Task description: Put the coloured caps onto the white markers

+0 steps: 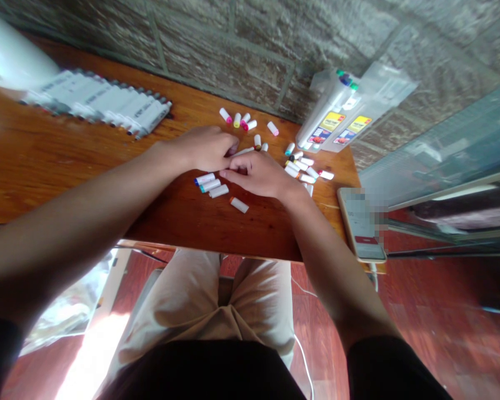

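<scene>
My left hand (208, 149) and my right hand (259, 171) meet over the wooden table (170, 228), fingers curled and touching. What they hold, if anything, is hidden by the fingers. A white piece (245, 151) shows just behind the fingertips; I cannot tell whether it is held. Close below my left hand lie a blue-ended marker cap (204, 179), a teal-ended cap (210, 185) and a white cap (219, 191). An orange-ended cap (239, 205) rests nearer the table's front edge. Beyond the fingers stand caps, one with a brown end (257, 142).
A row of capless-looking white markers (108, 103) lies at the back left. Pink and yellow caps (245, 120) are by the brick wall. More caps (304, 168) cluster right, before clear marker cases (337, 119). A plugged-in phone (360, 222) sits on the right edge.
</scene>
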`<state>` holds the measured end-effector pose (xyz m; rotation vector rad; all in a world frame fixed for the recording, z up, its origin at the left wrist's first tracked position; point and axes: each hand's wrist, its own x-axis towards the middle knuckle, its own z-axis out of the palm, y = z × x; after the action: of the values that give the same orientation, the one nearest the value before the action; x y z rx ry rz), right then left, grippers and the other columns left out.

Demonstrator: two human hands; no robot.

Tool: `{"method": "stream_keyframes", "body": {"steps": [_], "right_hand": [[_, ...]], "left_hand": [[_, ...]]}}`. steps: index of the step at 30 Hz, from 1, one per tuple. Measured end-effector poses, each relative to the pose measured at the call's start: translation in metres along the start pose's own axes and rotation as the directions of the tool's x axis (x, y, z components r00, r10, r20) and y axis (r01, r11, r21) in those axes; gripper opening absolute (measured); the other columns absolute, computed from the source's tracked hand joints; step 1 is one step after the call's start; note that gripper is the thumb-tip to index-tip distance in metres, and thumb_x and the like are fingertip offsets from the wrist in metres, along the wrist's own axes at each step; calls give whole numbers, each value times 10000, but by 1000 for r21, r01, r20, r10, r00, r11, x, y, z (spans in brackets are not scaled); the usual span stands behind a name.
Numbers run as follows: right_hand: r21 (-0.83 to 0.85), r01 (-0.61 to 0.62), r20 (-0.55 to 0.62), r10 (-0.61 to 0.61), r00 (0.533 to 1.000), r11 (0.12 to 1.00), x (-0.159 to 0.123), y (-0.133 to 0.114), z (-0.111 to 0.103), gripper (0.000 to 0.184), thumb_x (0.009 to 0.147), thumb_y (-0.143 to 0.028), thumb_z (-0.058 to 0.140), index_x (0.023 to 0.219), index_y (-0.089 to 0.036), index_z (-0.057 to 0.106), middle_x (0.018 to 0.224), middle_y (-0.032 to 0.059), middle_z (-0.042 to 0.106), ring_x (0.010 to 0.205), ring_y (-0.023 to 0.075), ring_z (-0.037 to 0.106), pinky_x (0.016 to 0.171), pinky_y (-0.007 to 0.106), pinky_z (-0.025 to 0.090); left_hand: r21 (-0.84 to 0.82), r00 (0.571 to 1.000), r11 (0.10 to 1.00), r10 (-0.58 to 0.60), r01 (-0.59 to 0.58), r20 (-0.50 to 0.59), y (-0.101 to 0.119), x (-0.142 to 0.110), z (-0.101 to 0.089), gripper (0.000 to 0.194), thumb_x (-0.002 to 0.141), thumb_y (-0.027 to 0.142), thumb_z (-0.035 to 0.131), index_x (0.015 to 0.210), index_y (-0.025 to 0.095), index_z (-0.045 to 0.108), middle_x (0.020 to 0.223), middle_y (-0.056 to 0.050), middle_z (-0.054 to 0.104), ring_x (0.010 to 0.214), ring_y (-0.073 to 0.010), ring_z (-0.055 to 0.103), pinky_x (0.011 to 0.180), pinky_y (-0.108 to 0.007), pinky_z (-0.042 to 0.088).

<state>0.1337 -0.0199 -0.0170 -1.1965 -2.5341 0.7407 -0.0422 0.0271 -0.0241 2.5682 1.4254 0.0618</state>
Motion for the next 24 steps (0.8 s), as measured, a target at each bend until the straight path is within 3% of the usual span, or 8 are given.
{"method": "stream_keyframes", "body": {"steps": [8, 14, 20, 24], "right_hand": [[-36, -16, -23, 15, 1000, 999, -2, -4, 0, 374, 997, -313, 618, 657, -171, 552, 621, -26, 475, 645, 112, 396, 660, 313, 249], [-62, -10, -17, 9, 1000, 998, -2, -4, 1, 384, 1005, -328, 611, 658, -165, 582, 625, -17, 492, 663, 118, 404, 681, 309, 271], [-88, -21, -3, 20, 1000, 996, -2, -5, 0, 345, 1008, -333, 601, 709, -167, 642, 653, -16, 531, 667, 122, 428, 700, 304, 297], [-95, -23, -3, 23, 1000, 995, -2, -6, 0, 363, 1013, -330, 599, 692, -164, 627, 652, -17, 517, 656, 116, 420, 677, 302, 282]], "left_hand": [[-33, 999, 999, -24, 23, -22, 2, 0, 0, 383, 811, 414, 641, 1128, 266, 797, 1003, -100, 783, 1068, -351, 697, 852, -392, 502], [-19, 999, 999, -40, 41, 34, 7, -10, -7, 398, 904, 474, 596, 1152, 207, 756, 1001, -90, 756, 1061, -295, 651, 876, -361, 459], [65, 998, 997, -35, 31, 61, 13, -15, -13, 376, 938, 396, 535, 1178, 175, 721, 1092, -133, 730, 983, -283, 648, 862, -394, 469], [85, 998, 996, -32, 27, 63, 12, -13, -11, 363, 944, 386, 536, 1173, 176, 723, 1063, -108, 735, 980, -272, 646, 847, -376, 471]]}}
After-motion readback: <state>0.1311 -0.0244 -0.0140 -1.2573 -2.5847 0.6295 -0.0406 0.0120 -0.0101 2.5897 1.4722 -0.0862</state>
